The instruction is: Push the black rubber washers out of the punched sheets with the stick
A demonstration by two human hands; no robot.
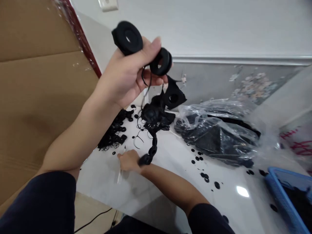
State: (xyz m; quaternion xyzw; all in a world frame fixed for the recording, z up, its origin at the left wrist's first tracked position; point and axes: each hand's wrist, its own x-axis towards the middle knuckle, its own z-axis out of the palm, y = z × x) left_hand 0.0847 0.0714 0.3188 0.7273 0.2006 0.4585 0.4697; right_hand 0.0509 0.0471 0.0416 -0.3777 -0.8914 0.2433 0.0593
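Note:
My left hand (129, 73) is raised and closed on black rubber rings: one large ring (127, 37) sticks up above the fingers, a second ring (161, 61) sits at the fingertips. A strip of rubber flash with joined rings (156, 120) hangs down from that hand to the table. My right hand (128, 161) rests low on the white table (170, 191), fingers curled around a thin pale tool (120, 172) whose shape I cannot make out. Beside it lies the lower end of the hanging strip.
A heap of small black rings (114, 133) lies left of the strip. A clear plastic bag of black rubber sheets (216, 133) sits to the right, loose black discs (203, 175) scattered near it. A blue basket (290, 195) stands at the right edge. Cardboard (36, 81) rises at left.

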